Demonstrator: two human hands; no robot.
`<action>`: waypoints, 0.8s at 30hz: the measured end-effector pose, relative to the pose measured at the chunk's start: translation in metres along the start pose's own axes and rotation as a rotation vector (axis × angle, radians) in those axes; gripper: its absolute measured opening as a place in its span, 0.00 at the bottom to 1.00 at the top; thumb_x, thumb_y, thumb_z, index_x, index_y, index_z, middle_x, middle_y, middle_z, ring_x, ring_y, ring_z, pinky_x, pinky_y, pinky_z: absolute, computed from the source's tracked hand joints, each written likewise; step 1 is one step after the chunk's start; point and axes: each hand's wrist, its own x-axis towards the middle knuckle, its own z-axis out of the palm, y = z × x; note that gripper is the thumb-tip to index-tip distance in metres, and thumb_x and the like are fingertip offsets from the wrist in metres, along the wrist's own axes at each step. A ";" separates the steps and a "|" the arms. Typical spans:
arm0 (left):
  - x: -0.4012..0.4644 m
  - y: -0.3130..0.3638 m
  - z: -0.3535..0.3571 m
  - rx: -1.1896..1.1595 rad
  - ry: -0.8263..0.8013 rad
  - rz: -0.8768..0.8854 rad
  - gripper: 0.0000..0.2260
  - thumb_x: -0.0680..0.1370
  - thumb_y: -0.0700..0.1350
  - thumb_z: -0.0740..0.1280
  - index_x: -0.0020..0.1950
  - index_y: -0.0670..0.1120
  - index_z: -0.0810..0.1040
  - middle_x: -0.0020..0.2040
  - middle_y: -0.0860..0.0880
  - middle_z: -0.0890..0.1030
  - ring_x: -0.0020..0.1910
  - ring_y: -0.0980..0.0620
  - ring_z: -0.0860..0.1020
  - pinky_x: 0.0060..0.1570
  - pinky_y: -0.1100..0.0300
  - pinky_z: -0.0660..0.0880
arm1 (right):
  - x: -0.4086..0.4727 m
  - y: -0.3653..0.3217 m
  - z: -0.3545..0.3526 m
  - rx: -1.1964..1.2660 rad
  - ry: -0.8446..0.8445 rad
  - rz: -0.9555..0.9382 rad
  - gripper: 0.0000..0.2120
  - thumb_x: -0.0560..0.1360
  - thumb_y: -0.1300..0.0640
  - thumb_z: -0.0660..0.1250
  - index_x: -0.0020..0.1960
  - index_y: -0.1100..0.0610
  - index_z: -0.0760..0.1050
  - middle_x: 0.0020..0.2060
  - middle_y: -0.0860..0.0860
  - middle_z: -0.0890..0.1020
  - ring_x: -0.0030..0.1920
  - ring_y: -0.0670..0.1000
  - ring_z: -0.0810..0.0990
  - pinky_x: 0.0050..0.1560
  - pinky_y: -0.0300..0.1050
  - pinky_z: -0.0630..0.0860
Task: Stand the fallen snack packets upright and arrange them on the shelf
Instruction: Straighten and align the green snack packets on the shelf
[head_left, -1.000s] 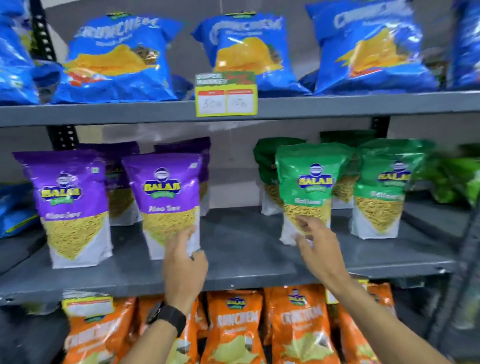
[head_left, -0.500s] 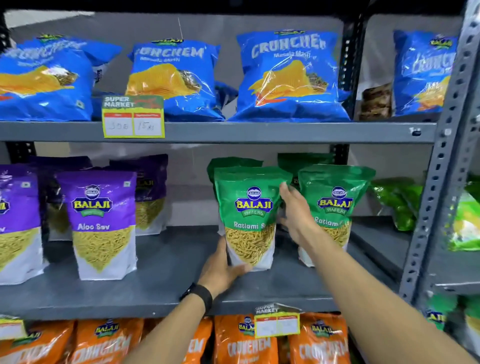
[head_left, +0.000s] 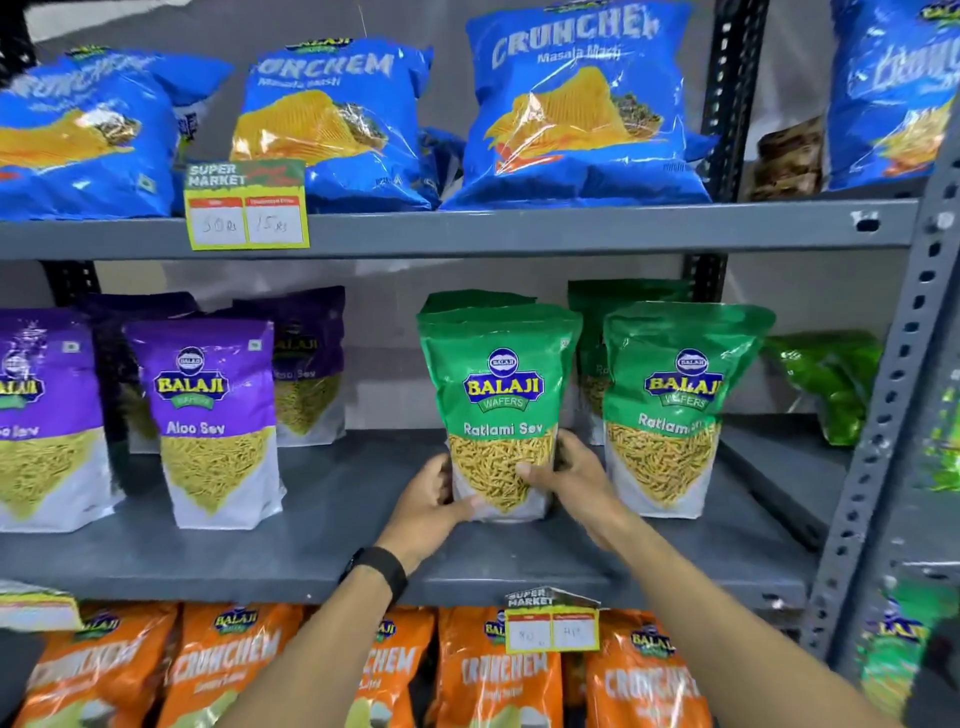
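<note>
A green Ratlami Sev packet (head_left: 498, 395) stands upright on the grey middle shelf (head_left: 322, 551). My left hand (head_left: 428, 512) grips its lower left corner and my right hand (head_left: 574, 480) grips its lower right side. A second green packet (head_left: 670, 405) stands upright just to its right, with more green packets partly hidden behind both. Purple Aloo Sev packets (head_left: 208, 415) stand upright at the left of the same shelf. A crumpled green packet (head_left: 831, 384) lies tilted at the far right, on the neighbouring shelf.
Blue Crunchem bags (head_left: 582, 104) line the top shelf above a price tag (head_left: 247, 208). Orange Crunchem bags (head_left: 228, 665) fill the shelf below. A perforated grey upright (head_left: 893, 374) divides this rack from the one on the right.
My right hand has dropped from between the two front green packets to the lower right side of the left one. The view has moved in closer.
</note>
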 end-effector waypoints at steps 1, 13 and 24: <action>0.000 -0.001 0.000 -0.008 0.001 0.004 0.28 0.72 0.39 0.79 0.71 0.46 0.76 0.67 0.46 0.85 0.68 0.45 0.83 0.70 0.46 0.79 | -0.002 0.007 0.001 -0.008 -0.001 -0.004 0.23 0.74 0.63 0.76 0.67 0.57 0.74 0.54 0.45 0.85 0.49 0.36 0.85 0.43 0.30 0.79; -0.009 0.006 0.001 0.052 0.041 0.015 0.25 0.77 0.34 0.76 0.72 0.45 0.76 0.65 0.46 0.86 0.65 0.45 0.84 0.63 0.52 0.82 | -0.012 0.021 -0.002 -0.107 0.043 -0.037 0.27 0.75 0.55 0.76 0.70 0.48 0.70 0.56 0.42 0.83 0.59 0.44 0.82 0.49 0.33 0.79; -0.048 0.071 0.103 0.151 0.163 0.187 0.09 0.78 0.38 0.70 0.53 0.51 0.83 0.47 0.51 0.85 0.44 0.61 0.81 0.43 0.71 0.76 | -0.036 -0.059 -0.107 -0.193 0.940 -0.407 0.16 0.80 0.50 0.66 0.64 0.56 0.75 0.54 0.52 0.82 0.54 0.52 0.80 0.61 0.55 0.76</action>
